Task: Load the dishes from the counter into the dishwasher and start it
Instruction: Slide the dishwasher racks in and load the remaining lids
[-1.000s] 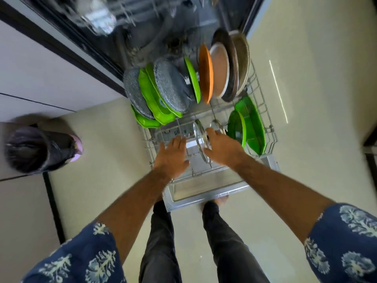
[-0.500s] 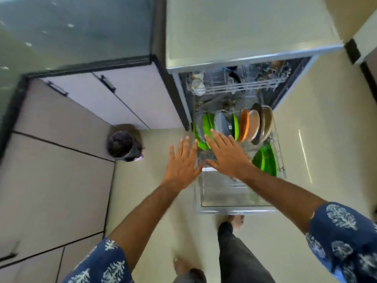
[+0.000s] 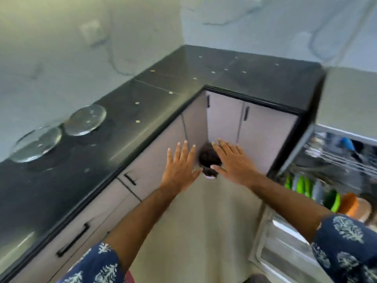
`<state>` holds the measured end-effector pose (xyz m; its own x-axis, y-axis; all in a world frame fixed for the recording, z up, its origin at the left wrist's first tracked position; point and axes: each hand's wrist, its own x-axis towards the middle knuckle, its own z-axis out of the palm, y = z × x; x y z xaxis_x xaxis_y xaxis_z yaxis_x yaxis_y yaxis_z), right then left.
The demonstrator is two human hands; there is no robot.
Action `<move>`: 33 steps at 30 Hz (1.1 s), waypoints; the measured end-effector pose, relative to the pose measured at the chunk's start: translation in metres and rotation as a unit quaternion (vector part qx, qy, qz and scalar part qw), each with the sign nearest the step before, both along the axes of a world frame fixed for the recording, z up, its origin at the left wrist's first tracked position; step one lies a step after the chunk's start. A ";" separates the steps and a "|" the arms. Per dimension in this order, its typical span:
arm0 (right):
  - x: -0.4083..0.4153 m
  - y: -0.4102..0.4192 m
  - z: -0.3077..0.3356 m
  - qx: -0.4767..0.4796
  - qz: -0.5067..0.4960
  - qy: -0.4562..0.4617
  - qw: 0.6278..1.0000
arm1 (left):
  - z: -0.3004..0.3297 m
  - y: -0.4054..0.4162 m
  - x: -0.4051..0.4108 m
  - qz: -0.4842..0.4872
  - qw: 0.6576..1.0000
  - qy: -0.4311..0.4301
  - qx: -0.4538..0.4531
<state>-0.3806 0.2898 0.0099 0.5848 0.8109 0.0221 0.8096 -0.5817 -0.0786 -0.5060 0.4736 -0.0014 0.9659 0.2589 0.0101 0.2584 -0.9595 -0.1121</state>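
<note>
Two clear glass lids lie on the black counter [image 3: 155, 103] at the left, one nearer lid [image 3: 36, 144] and one farther lid [image 3: 86, 119]. The open dishwasher [image 3: 289, 256] is at the right edge, its lower rack holding green plates [image 3: 302, 183], an orange plate [image 3: 349, 203] and others. My left hand [image 3: 180, 168] and my right hand [image 3: 233, 162] are stretched out in mid-air over the floor, fingers straight and spread, holding nothing. Both are well away from the lids.
A dark bin [image 3: 209, 160] stands on the floor in the cabinet corner, partly behind my hands. Grey cabinet doors with black handles [image 3: 245, 113] run under the L-shaped counter. The dishwasher's upper rack [image 3: 336, 152] is pulled partly out.
My view has swung left and up from the dishwasher to the counter. Both hands left the lower rack, where the right one had set a glass lid, and now hang free and open.
</note>
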 end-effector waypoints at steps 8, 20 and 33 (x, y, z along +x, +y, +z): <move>-0.032 0.187 0.020 0.007 0.161 -0.004 0.987 | 0.008 0.161 -0.093 0.195 0.980 -0.008 -0.032; 0.019 0.426 0.010 0.032 0.270 0.154 0.950 | 0.014 0.325 -0.115 0.391 0.904 -0.082 -0.151; 0.046 0.579 -0.003 0.048 0.087 0.497 0.862 | -0.018 0.467 -0.065 0.511 0.611 -0.336 -0.502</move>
